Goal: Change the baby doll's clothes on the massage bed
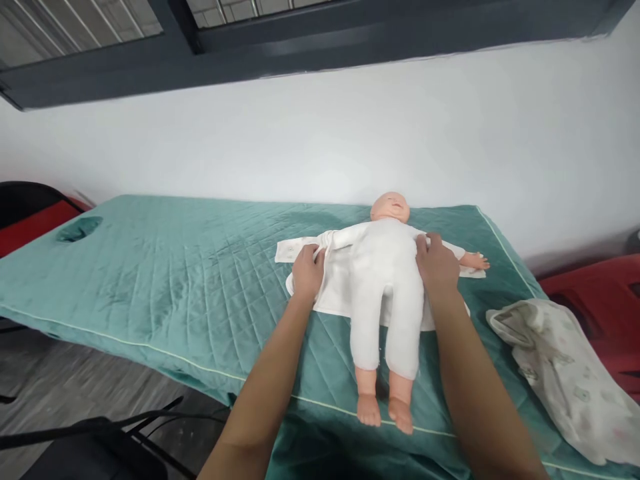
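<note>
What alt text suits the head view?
A doll lies face up on a green bed, a white garment spread beneath it. The left hand grips the garment; the right hand is at the doll's side. A patterned cloth lies at right.

The doll [389, 257] is plain white through its trunk and legs [366, 327], with a peachy-pink head [387, 208] and feet [369, 409]. The shirt [334, 287] is white too (a faint print shows on one sleeve [295, 250], too small to make out). Teal green covers the bed [200, 267], quilted in diamonds, with pale yellow piping [150, 345]. The cloth [565, 373] is off-white with washed-out green and pink motifs; the wall [300, 133] is white, the window frame [350, 40] dark grey.
</note>
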Motion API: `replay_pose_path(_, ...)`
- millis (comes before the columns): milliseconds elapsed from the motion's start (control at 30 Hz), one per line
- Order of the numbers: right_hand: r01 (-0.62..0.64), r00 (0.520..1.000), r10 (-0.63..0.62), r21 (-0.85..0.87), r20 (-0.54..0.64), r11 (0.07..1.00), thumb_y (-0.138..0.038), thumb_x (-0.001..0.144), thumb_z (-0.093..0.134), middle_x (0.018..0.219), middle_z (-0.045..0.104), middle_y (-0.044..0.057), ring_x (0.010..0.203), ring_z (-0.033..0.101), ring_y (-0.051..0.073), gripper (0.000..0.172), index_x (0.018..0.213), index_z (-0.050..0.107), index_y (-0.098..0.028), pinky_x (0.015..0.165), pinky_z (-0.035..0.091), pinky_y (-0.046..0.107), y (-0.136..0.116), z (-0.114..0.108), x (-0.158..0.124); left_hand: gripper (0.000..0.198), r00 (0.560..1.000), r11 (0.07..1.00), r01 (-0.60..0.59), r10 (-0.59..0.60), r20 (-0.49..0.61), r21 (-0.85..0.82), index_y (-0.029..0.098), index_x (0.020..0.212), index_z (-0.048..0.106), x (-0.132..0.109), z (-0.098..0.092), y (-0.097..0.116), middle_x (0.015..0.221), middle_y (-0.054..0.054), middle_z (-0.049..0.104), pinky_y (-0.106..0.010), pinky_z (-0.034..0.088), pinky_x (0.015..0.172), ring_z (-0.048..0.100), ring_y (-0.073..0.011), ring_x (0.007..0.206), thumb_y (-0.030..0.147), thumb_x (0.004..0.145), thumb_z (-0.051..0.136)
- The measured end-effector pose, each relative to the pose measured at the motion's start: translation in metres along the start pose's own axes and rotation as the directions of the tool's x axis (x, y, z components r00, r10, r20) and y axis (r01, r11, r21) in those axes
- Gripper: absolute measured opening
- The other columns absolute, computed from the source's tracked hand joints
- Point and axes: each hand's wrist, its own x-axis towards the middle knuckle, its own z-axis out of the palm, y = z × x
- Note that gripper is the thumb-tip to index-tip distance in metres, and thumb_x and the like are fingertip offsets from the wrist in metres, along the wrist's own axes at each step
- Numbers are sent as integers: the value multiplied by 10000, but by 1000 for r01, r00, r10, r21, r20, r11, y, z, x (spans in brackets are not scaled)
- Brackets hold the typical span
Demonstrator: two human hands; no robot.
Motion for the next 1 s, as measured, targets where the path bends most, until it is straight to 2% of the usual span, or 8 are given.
replay_pose_path(100, 5, 999, -7, 35, 36, 999, -515, 1017, 347, 1045, 690, 180, 998, 648, 342, 526, 1380, 541, -189, 883, 461, 450, 1, 0, 0, 199, 995, 993, -96, 95, -20, -74, 192, 1016, 611, -4, 0, 10, 986, -74, 670, -316, 464, 841, 628, -207, 948, 339, 973, 485)
replay_pose_path(233, 21, 999, -29, 186, 42, 982, -552, 1008, 331, 1105, 692, 161, 1072, 628, 338, 563, 1407, 531, -209, 937, 446, 450, 1, 4, 1, 187, 993, 980, -110, 114, 12, -166, 195, 980, 620, -5, 1, 32, 962, -56, 675, -303, 460, 836, 628, -192, 927, 330, 972, 491)
replay_pose_path(400, 34, 993, -76, 411, 86, 911, -605, 968, 377, 1211, 669, 145, 1101, 623, 304, 618, 1418, 530, -211, 1013, 429, 454, 5, 12, 3, 197, 997, 961, -20, 38, 61, -275, 189, 1005, 639, 12, 3, 63, 992, -54, 708, -300, 462, 847, 639, -194, 940, 320, 964, 498)
replay_pose_path(533, 11, 985, -112, 609, 128, 793, -649, 905, 489, 1283, 634, 137, 1131, 620, 276, 687, 1429, 509, -206, 1045, 436, 445, 7, 19, 6, 197, 989, 954, 44, 0, 145, -298, 182, 1001, 653, 36, 6, 84, 993, -48, 727, -283, 464, 845, 652, -185, 932, 297, 960, 498)
replay_pose_path(667, 10, 958, -229, 777, 173, 629, -632, 867, 553, 1369, 576, 85, 1222, 568, 256, 661, 1394, 529, -233, 1019, 485, 403, 4, 27, 8, 185, 981, 966, 47, 3, 193, -254, 185, 983, 660, 57, 8, 103, 1034, -49, 731, -282, 460, 861, 651, -191, 961, 273, 954, 499)
replay_pose_path(767, -58, 906, -329, 846, 268, 530, -612, 860, 586, 1285, 617, 67, 1144, 604, 240, 716, 1460, 448, -246, 959, 522, 396, 3, 30, 5, 195, 975, 985, -10, 48, 217, -171, 181, 1009, 653, 61, 4, 116, 1048, -73, 725, -295, 461, 867, 652, -207, 978, 264, 968, 481)
replay_pose_path(900, -119, 805, -463, 865, 371, 487, -589, 847, 619, 1116, 656, 38, 992, 628, 200, 783, 1508, 383, -242, 882, 533, 339, 4, 26, -2, 216, 946, 986, -160, 136, 295, 56, 177, 1067, 628, 45, -3, 128, 1034, -107, 710, -314, 466, 831, 666, -233, 963, 250, 991, 439)
replay_pose_path(1000, -118, 785, -491, 870, 376, 478, -579, 839, 619, 1064, 657, 23, 962, 624, 182, 790, 1510, 375, -239, 844, 530, 301, 4, 25, -4, 240, 916, 961, -236, 169, 363, 147, 144, 1108, 613, 26, -11, 132, 1054, -137, 697, -318, 465, 823, 671, -244, 971, 231, 995, 420)
